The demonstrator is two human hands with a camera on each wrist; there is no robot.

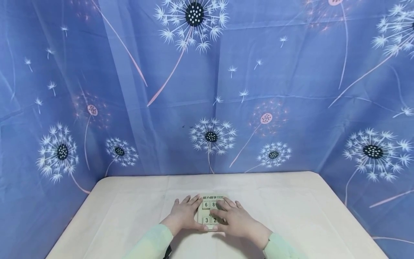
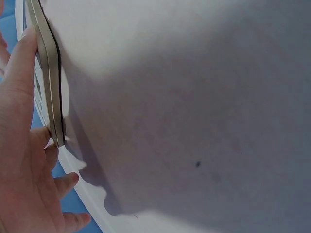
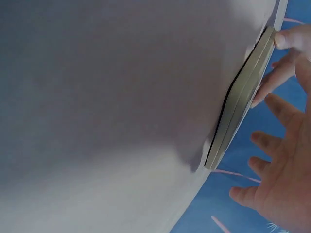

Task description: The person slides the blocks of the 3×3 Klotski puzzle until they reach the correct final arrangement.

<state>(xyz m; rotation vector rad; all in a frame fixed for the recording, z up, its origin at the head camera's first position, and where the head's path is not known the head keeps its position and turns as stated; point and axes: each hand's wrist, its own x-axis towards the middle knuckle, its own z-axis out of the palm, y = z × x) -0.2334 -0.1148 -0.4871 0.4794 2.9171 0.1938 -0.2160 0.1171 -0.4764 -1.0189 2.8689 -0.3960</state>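
A pale number sliding puzzle (image 1: 206,212) lies on the table under both hands in the head view. Tiles marked 6, 8, 3 and 2 show on its face; others are partly hidden by the right fingers. My left hand (image 1: 185,214) holds the puzzle's left side, thumb at its near edge and fingertips by the far left corner. Over the right half of the face, my right hand (image 1: 238,220) spreads its fingers, tips at the tiles and thumb near the lower edge. In the right wrist view those fingers (image 3: 267,141) look extended beside the puzzle's thick rim (image 3: 235,107).
The puzzle is near the middle of a cream-covered table (image 1: 129,208). A blue curtain (image 1: 181,151) with dandelion prints stands behind the table and along both sides. Pale green sleeves (image 1: 152,241) cover the forearms.
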